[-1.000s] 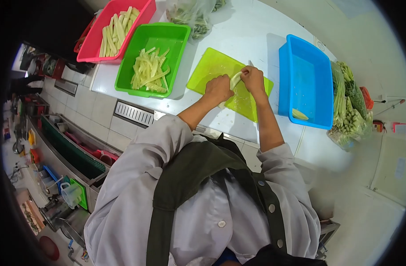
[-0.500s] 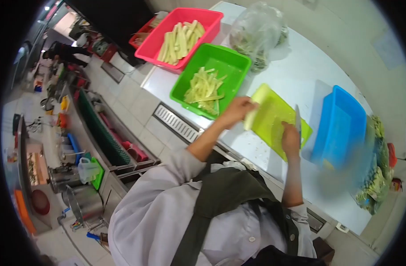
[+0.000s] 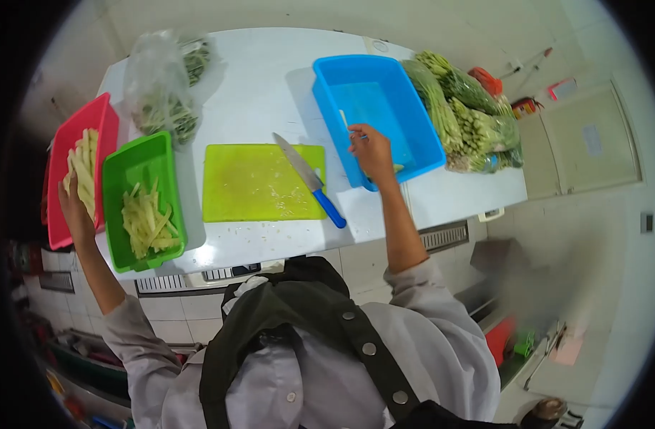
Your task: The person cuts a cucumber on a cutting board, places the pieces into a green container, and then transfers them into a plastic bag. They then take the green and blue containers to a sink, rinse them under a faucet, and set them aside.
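My left hand (image 3: 76, 207) reaches over the near side of the pink bin (image 3: 59, 214), fingers stretched apart, beside pale peeled vegetable sticks (image 3: 86, 161). My right hand (image 3: 372, 151) is over the left wall of the blue bin (image 3: 422, 118), fingers curled. A thin pale vegetable strip (image 3: 343, 116) shows at its fingertips; the rest of the strip is hidden. A blue-handled knife (image 3: 309, 175) lies slantwise across the right part of the yellow-green cutting board (image 3: 245, 182), its handle over the board's edge.
A green bin (image 3: 113, 182) of pale peelings (image 3: 147, 218) stands between the pink bin and the board. Behind it sits a clear bag of greens (image 3: 163, 100). Wrapped bundles of green vegetables (image 3: 474, 118) lie right of the blue bin on the white table (image 3: 263, 79).
The view has swung right. My right hand has let go of the knife onto the board and moved to the blue bin. My left hand has gone from the board to the pink bin.
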A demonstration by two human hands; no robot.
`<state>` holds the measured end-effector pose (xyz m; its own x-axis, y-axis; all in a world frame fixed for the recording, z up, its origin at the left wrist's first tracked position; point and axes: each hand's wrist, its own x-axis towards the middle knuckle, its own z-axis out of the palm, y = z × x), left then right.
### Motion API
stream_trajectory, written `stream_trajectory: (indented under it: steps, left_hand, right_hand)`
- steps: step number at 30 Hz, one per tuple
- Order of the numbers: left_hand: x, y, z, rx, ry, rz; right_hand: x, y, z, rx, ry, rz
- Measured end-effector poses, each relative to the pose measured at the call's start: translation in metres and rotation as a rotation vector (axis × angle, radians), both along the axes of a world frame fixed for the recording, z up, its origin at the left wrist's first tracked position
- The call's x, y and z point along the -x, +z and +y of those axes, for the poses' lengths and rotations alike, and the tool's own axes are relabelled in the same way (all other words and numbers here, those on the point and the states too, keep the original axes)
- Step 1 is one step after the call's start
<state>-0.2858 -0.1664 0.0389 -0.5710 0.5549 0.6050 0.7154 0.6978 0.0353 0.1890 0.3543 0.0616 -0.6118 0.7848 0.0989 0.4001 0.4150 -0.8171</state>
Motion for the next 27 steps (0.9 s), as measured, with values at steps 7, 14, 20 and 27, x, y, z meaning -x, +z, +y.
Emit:
stream_trajectory:
  steps: [7, 14, 20, 27]
  left_hand:
    - [-0.185, 0.041, 0.168, -0.701, -0.284, -1.214]
    - [-0.251, 0.040, 0.223, -0.647, -0.425, -1.512]
    - [-0.265, 0.015, 0.215, -0.613, -0.367, -1.617]
    - [-0.285, -0.012, 0.229, -0.545, -0.394, -1.646]
  right_hand:
    - [-0.057, -0.067, 0.111, -0.144, 0.545, -1.007]
    - [-0.054, -0.049, 0.134, 0.046, 0.712, -1.214]
    - [-0.113, -0.070, 0.182, -0.262, 0.481, -0.711]
    - [-0.044, 0.021, 0.054, -0.124, 0.245, -0.165]
